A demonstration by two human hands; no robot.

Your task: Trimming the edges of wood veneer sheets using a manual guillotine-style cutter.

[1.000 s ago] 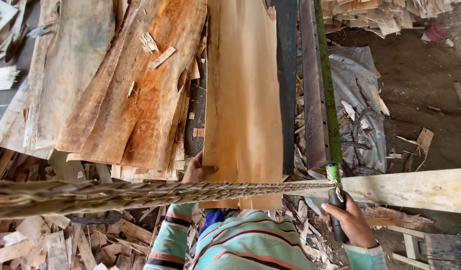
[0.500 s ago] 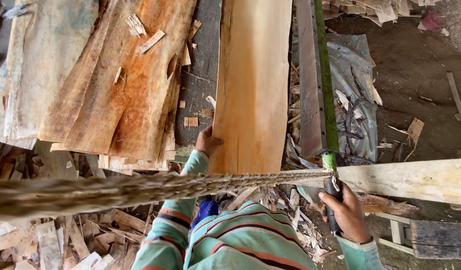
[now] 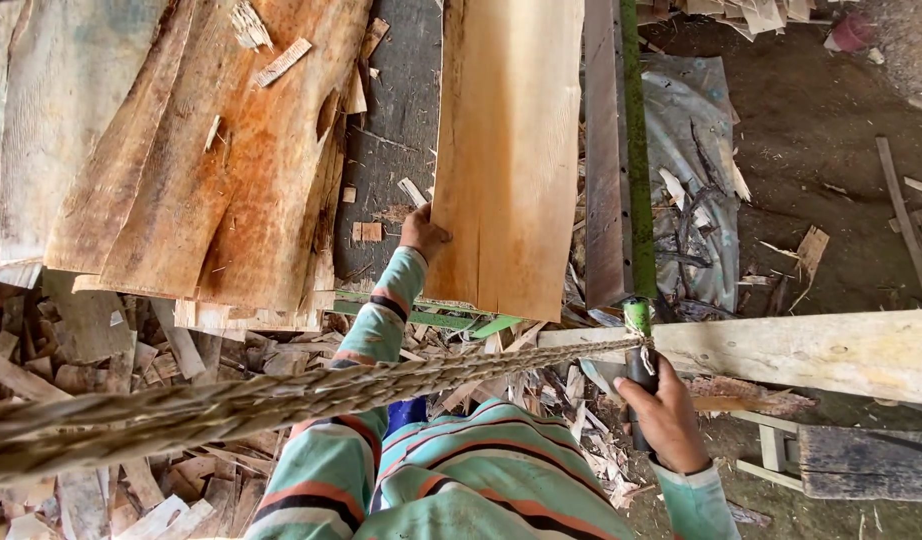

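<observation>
The left hand [image 3: 422, 234] gripped the left edge of a pale veneer sheet [image 3: 508, 150], fingers curled around that edge near its lower end, the striped sleeve [image 3: 376, 330] stretched out behind it. The sheet lay flat, running away from the person, between a dark board [image 3: 393, 130] on its left and a long grey blade [image 3: 603, 160] on its right. The right hand [image 3: 666, 415] was closed around a dark handle [image 3: 641, 375] that continued upward into a green bar [image 3: 636, 150] lying just beside the blade; the fingers wrapped the handle fully. A thick twisted rope [image 3: 281, 400] ran across the view from the left edge to the top of that handle, where it was tied on. Just right of the handle a pale plank [image 3: 821, 350] reached to the right edge. To the left of the dark board a stack of reddish-brown veneer sheets [image 3: 211, 150] lay overlapping one another. Below them, wood scraps [image 3: 81, 370] covered the ground. A crumpled grey tarp [image 3: 691, 160] lay right of the green bar, on the bare dirt floor [image 3: 841, 130].
</observation>
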